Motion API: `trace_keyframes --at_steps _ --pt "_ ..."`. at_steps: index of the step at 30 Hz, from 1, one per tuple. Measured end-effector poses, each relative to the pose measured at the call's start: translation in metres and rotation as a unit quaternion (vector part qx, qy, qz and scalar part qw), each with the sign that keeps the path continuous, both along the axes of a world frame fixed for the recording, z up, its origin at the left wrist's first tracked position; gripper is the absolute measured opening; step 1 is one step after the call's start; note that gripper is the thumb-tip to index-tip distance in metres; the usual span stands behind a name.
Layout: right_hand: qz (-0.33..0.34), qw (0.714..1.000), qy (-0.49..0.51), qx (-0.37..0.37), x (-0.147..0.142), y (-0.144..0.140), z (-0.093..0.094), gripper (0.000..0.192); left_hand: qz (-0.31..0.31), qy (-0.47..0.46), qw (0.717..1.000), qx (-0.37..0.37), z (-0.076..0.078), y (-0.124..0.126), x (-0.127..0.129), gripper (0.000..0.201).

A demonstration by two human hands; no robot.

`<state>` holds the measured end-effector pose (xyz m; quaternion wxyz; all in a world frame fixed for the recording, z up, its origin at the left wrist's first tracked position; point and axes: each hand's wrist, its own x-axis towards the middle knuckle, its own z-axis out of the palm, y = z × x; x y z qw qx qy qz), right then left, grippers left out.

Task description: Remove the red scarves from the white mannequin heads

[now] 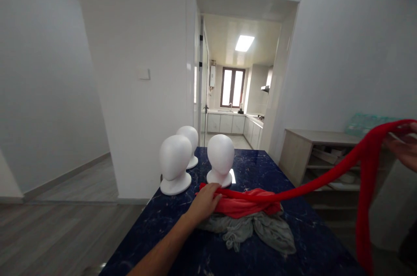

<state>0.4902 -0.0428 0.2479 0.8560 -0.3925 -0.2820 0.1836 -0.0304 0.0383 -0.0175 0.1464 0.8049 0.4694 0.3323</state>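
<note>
A long red scarf (312, 184) stretches from the middle of the table out to the far right. Its near end is gripped by my left hand (206, 200), fingers closed over the cloth just in front of a white foam head (220, 156). My right hand (404, 147), partly cut off by the right edge, holds the scarf up, and a length hangs down below it. Under the stretched cloth lie a coral-red scarf (231, 207) and a crumpled grey scarf (273, 232). Two more white heads stand to the left, a nearer head (176, 158) and a farther head (189, 139).
The dark blue marbled table (257, 165) reaches toward a doorway into a kitchen. A wooden shelf unit (321, 137) stands against the right wall, with wrapped bottles (366, 124) on top. Grey wood flooring (71, 232) lies to the left.
</note>
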Motion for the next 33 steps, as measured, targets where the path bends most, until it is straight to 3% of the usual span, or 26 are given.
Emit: trace_keyframes --at_steps 3,6,9,12,15,17,19,21,23,25,27,29,31,33 --pt "0.107 0.993 -0.019 0.038 -0.025 0.012 0.023 0.037 -0.086 -0.044 0.995 -0.007 0.006 -0.035 0.036 0.044" --pt "0.137 0.981 -0.105 0.086 -0.063 0.016 0.04 0.034 -0.183 -0.093 0.978 -0.031 0.015 -0.073 0.079 0.071" --pt "0.143 0.96 -0.198 0.136 -0.107 0.013 0.055 0.03 -0.231 -0.18 0.953 -0.072 0.031 -0.092 0.116 0.079" --pt "0.185 0.937 -0.244 0.169 -0.155 0.008 0.067 0.017 -0.215 -0.261 0.938 -0.08 0.055 -0.089 0.142 0.093" --pt "0.274 0.908 -0.269 0.167 -0.2 0.01 0.071 0.009 -0.163 -0.312 0.936 -0.024 0.086 -0.078 0.163 0.118" --pt "0.33 0.884 -0.289 0.161 -0.225 0.013 0.072 0.01 -0.144 -0.322 0.936 0.013 0.105 -0.071 0.176 0.122" --pt "0.364 0.865 -0.305 0.16 -0.244 0.016 0.074 0.015 -0.123 -0.321 0.939 0.033 0.116 -0.06 0.188 0.111" --pt "0.358 0.866 -0.309 0.164 -0.253 0.019 0.08 0.02 -0.095 -0.312 0.945 0.033 0.114 -0.046 0.195 0.084" --pt "0.311 0.883 -0.308 0.168 -0.247 0.023 0.091 0.024 -0.088 -0.295 0.951 0.015 0.102 -0.027 0.196 0.052" --pt "0.248 0.901 -0.306 0.181 -0.223 0.031 0.107 0.03 -0.107 -0.278 0.954 -0.015 0.084 -0.007 0.188 0.029" --pt "0.204 0.908 -0.303 0.206 -0.184 0.043 0.122 0.033 -0.126 -0.282 0.95 -0.052 0.067 0.01 0.174 0.02" --pt "0.203 0.908 -0.287 0.23 -0.138 0.054 0.135 0.035 -0.137 -0.299 0.94 -0.09 0.056 0.022 0.156 0.014" --pt "0.213 0.927 -0.187 0.245 -0.094 0.061 0.141 0.042 -0.146 -0.31 0.93 -0.132 0.052 0.029 0.136 0.01" --pt "0.214 0.945 0.012 0.248 -0.058 0.06 0.138 0.047 -0.159 -0.293 0.927 -0.172 0.057 0.033 0.115 0.017"
